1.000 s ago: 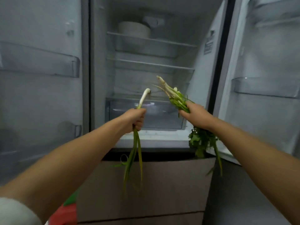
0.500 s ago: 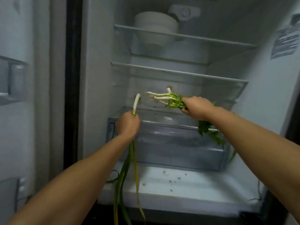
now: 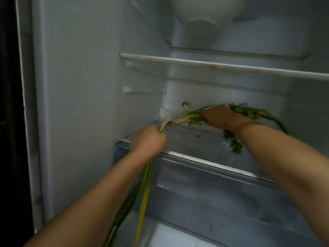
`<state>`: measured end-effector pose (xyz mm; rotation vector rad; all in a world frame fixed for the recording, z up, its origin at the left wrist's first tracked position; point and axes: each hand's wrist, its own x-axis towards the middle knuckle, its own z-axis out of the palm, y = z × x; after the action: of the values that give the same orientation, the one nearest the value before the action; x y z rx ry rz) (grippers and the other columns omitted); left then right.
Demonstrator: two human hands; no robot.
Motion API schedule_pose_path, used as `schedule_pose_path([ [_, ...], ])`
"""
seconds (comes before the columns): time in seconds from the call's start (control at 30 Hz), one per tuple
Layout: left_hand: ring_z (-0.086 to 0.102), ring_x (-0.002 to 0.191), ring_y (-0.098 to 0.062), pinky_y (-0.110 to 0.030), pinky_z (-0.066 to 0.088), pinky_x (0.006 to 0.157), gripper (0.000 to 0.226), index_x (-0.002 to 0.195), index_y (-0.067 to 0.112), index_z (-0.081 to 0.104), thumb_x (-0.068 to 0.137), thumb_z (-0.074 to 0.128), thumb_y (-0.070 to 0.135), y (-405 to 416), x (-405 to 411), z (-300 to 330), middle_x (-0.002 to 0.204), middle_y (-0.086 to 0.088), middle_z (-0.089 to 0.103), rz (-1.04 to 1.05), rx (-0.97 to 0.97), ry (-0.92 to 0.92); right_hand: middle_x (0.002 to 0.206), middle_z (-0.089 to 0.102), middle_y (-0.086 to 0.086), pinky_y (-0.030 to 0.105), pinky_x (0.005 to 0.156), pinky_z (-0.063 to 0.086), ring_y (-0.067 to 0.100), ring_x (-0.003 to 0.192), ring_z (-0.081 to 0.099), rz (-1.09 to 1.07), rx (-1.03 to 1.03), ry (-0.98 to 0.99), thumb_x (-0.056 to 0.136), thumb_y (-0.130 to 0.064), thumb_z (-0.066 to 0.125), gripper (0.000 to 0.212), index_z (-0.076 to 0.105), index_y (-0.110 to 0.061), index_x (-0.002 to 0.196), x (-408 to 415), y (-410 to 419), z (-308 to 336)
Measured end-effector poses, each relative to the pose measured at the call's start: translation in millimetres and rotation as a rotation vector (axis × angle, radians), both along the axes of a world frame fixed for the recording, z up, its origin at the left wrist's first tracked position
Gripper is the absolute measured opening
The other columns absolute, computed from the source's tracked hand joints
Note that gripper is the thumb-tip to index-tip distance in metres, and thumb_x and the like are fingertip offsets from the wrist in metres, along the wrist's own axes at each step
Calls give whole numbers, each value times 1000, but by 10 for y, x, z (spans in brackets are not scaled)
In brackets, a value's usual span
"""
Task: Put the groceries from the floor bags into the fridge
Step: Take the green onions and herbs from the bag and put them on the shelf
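My left hand [image 3: 148,141] is closed around a spring onion [image 3: 142,189]; its white bulb end pokes out above the fist and its long green leaves hang down past the drawer front. My right hand [image 3: 219,117] grips a bunch of leafy herbs [image 3: 249,111] with pale roots pointing left and leaves trailing right and down. Both hands are inside the open fridge, over the glass shelf [image 3: 204,159] that covers the clear crisper drawer [image 3: 204,196]. The herb roots lie close to the fridge's back wall.
A white-edged shelf [image 3: 213,64] runs above the hands. On the shelf higher up sits a white bowl [image 3: 204,13]. The fridge's left inner wall [image 3: 80,104] is near my left arm. A dark gap runs along the far left edge.
The view has closed in on the fridge interior. Both hands have reached deeper, and the herb bunch has dropped lower and flatter over the shelf above the drawer.
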<state>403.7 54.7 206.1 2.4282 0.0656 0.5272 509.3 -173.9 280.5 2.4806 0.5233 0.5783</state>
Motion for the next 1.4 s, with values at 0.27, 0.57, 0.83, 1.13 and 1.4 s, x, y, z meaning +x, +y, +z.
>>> schedule_pose_path([
  [0.27, 49, 78, -28, -31, 37, 70, 20, 82, 15, 53, 92, 40, 27, 3, -25, -4, 82, -8, 51, 29, 42, 47, 129, 53, 17, 33, 93, 40, 23, 107, 54, -78, 236, 402, 97, -31, 49, 42, 47, -1, 126, 512, 164, -348],
  [0.57, 59, 86, -32, -33, 41, 71, 29, 85, 12, 57, 93, 41, 35, 22, -18, -24, 87, -12, 58, -5, 29, 39, 159, 13, 6, 36, 116, 17, 25, 145, 18, -345, 370, 522, 85, -59, 55, 91, 13, -14, 152, -39, 183, 1],
  [0.83, 59, 72, -21, -30, 34, 60, 34, 92, 8, 69, 97, 44, 30, 48, -144, 9, 82, -22, 67, -191, -501, -255, 131, 56, 15, 32, 91, 44, 24, 109, 56, -40, 834, 284, 96, -35, 50, 44, 55, -2, 125, -1344, 421, 23],
  [1.13, 33, 29, -1, -13, 29, 35, 39, 78, 17, 51, 104, 25, 30, 85, -694, 339, 59, 2, 35, -497, -1323, -241, 104, 68, 10, 29, 87, 53, 14, 89, 67, 345, 1610, 1047, 100, -18, 41, 22, 54, -10, 115, -2473, 1086, -1060],
  [1.4, 53, 66, -17, -30, 46, 62, 11, 84, 17, 56, 95, 51, 16, 322, -550, 53, 70, 0, 50, -320, -965, -341, 66, 46, -3, 19, 51, 37, 5, 50, 42, 15, 1238, 647, 97, -26, 50, 25, 64, -8, 106, -2715, 492, -607],
])
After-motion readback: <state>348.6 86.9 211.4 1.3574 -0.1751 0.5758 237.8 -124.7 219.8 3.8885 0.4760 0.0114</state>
